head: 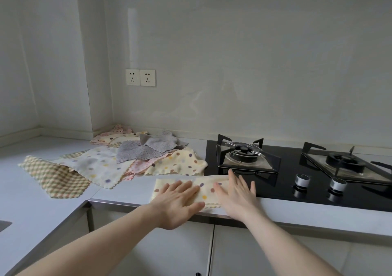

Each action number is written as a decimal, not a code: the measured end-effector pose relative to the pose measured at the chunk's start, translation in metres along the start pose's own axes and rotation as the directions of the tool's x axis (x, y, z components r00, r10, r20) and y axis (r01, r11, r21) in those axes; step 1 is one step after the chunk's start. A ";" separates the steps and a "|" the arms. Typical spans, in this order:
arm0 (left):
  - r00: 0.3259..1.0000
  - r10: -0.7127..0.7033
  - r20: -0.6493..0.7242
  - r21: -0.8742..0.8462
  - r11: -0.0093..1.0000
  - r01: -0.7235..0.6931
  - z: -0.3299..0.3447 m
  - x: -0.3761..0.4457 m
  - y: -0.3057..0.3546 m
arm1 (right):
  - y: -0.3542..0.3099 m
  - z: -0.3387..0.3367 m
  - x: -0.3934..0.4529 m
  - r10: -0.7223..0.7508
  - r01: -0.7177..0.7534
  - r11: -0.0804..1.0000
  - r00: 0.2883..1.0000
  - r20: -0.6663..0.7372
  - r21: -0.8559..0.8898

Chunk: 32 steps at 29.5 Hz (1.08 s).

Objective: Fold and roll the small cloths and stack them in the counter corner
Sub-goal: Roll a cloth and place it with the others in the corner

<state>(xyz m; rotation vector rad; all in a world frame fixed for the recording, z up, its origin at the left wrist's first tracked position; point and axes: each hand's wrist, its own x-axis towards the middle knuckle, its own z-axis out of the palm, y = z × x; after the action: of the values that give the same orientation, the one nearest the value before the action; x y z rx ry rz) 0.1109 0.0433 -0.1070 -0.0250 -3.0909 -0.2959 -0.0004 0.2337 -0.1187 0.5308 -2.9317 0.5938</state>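
Counter (127, 193) edge is carrying a folded cloth (205, 187). Left hand (176, 201) and right hand (235, 193) are pressing it, fingers flat. Uneven pressure could be skewing the fold.

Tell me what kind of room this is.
Most likely a home kitchen: a gas stove set into a white counter, cupboard doors below, and wall sockets above.

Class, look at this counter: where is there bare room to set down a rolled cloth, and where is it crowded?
Bare counter lies between the folded cloth under both hands and the checked cloth. More lies along the left wall, behind that checked cloth. The loose cloth pile crowds the corner up to the hob, and the right hand reaches the hob's edge.
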 end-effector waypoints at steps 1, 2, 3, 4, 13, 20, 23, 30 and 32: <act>0.999 -0.011 -0.043 -0.056 0.998 0.008 -0.005 0.003 -0.002 | 0.000 0.000 0.001 0.033 -0.032 0.999 0.999 -0.024 0.035; 0.994 -0.033 -0.101 -0.105 0.994 0.022 -0.010 0.007 -0.005 | 0.001 -0.001 0.002 0.066 -0.063 0.996 0.997 -0.047 0.066; 0.985 -0.061 -0.163 -0.137 0.990 0.039 -0.014 0.011 -0.010 | 0.002 -0.001 0.002 0.093 -0.087 0.993 0.993 -0.067 0.085; 0.971 -0.093 -0.221 -0.158 0.986 0.058 -0.018 0.016 -0.017 | 0.003 -0.001 0.004 0.106 -0.099 0.992 0.991 -0.082 0.084; 0.907 -0.308 -0.286 -0.194 0.946 0.260 -0.011 0.028 -0.072 | 0.007 -0.004 0.006 0.117 -0.087 0.983 0.977 -0.180 0.163; 0.887 -0.342 -0.310 -0.330 0.914 0.237 -0.006 0.031 -0.081 | 0.016 -0.005 0.005 0.193 -0.051 0.827 0.961 -0.198 0.560; 0.886 -0.335 -0.320 -0.340 0.914 0.223 -0.005 0.031 -0.085 | 0.016 -0.010 0.001 0.208 -0.042 0.782 0.958 -0.198 0.622; 0.877 -0.360 -0.318 -0.393 0.892 0.224 -0.005 0.030 -0.086 | 0.013 -0.026 0.010 0.276 -0.131 0.794 0.948 -0.161 0.593; 0.880 -0.355 -0.315 -0.387 0.895 0.222 -0.006 0.030 -0.085 | 0.012 -0.036 0.013 0.280 -0.139 0.799 0.947 -0.156 0.585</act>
<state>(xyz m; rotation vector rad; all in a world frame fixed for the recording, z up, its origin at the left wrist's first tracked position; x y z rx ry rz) 0.0794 -0.0411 -0.1161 0.4434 -2.6115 -0.7481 -0.0156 0.2540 -0.0874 0.1463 -2.5651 1.4761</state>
